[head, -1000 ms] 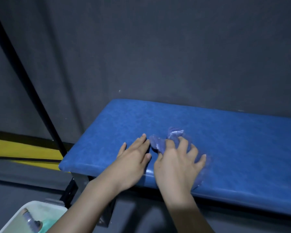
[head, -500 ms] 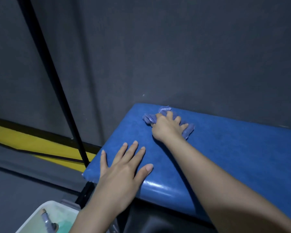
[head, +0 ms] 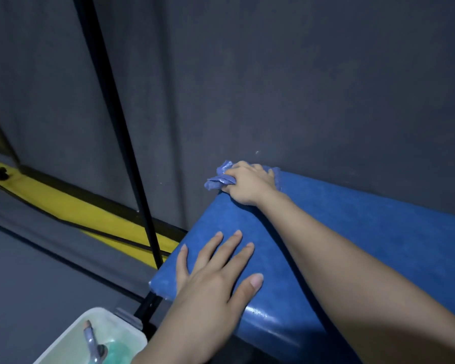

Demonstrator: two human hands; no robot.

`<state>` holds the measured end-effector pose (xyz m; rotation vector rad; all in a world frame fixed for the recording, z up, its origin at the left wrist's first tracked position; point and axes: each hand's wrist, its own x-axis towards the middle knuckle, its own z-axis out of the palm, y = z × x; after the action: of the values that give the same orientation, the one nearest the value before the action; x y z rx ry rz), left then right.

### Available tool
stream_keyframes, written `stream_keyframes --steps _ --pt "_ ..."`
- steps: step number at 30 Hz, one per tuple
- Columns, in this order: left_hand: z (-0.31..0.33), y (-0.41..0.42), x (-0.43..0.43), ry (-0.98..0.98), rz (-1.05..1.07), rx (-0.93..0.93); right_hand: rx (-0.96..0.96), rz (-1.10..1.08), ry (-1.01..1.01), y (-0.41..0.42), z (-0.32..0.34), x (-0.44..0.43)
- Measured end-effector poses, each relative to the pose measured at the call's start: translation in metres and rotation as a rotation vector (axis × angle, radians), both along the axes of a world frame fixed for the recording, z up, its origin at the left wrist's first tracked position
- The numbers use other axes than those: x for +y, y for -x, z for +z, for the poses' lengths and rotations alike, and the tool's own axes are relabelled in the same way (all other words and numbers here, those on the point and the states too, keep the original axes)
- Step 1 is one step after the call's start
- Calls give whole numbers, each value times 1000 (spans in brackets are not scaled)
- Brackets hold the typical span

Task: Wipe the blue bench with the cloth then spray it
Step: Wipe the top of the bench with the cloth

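Blue padded desk [head: 365,245] against the grey wall, my left hand [head: 216,279] flat and spread on its near corner, my right hand [head: 250,183] closed over the crumpled cloth [head: 220,178] at the far corner, white tub [head: 71,334] lower left holding greenish liquid and a grey tool I can't identify.

Light level: dim, cool blue-grey cast.
Glare: small highlight on blue bench [head: 258,312] front edge, 6 o'clock.
Shadow: dark band beside right forearm [head: 352,264].
Focus: soft overall.
Distortion: black pole [head: 121,143] bows toward 11 o'clock.
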<state>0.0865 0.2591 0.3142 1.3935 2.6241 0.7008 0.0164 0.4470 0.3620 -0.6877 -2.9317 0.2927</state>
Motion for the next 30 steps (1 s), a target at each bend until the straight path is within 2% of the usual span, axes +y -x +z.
stream_keyframes --steps 2,4,5,8,11,14,17,20,22,26,30 --pt "-4 1 -4 -127 -16 -35 -1 46 -8 -3 -4 -11" --pt "-5 -1 -12 -373 7 -117 9 77 -7 -10 -6 -24" --pt "-7 -3 -17 -477 38 -94 16 87 -1 -15 -7 -31" --pt "-17 -12 -26 -639 212 62 29 97 5 -33 -9 -53" --pt "-20 -14 -34 -790 458 1 57 104 -5 -51 -10 -74" --pt "-16 -9 -39 -814 625 -167 39 123 7 -65 -9 -96" --pt "-9 1 -36 -802 695 -449 21 160 14 -79 -9 -120" --pt "-4 8 -34 -933 732 -817 11 213 -2 -89 -11 -143" --pt "-3 9 -39 -1015 737 -964 11 251 -24 -95 -10 -155" --pt "-1 7 -50 -1106 695 -1169 13 341 -136 -111 -18 -171" --pt "-4 2 -59 -953 604 -1206 68 323 -317 -128 -30 -181"
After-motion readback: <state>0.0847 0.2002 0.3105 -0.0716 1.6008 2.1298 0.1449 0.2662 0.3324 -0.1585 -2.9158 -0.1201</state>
